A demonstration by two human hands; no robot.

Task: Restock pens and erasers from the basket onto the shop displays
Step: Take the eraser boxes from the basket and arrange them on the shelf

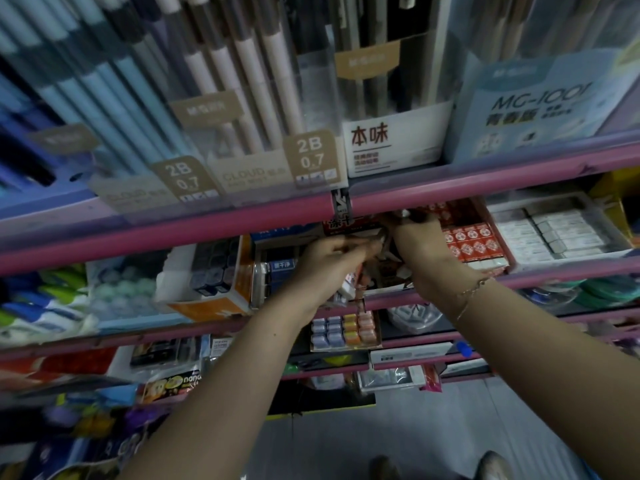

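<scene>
Both my hands reach into a display box on the second shelf, under the pink shelf rail. My left hand is curled around small wrapped erasers with red and white sleeves. My right hand presses down inside the same box, fingers bent; what it grips is hidden. Right beside it sits a red tray of erasers in neat rows. Pens and mechanical pencils stand in clear holders on the shelf above. No basket is in view.
A tray of white boxed erasers lies at the right. An orange box of dark erasers stands to the left. Pastel erasers fill a lower shelf. Grey floor and my shoes show at the bottom.
</scene>
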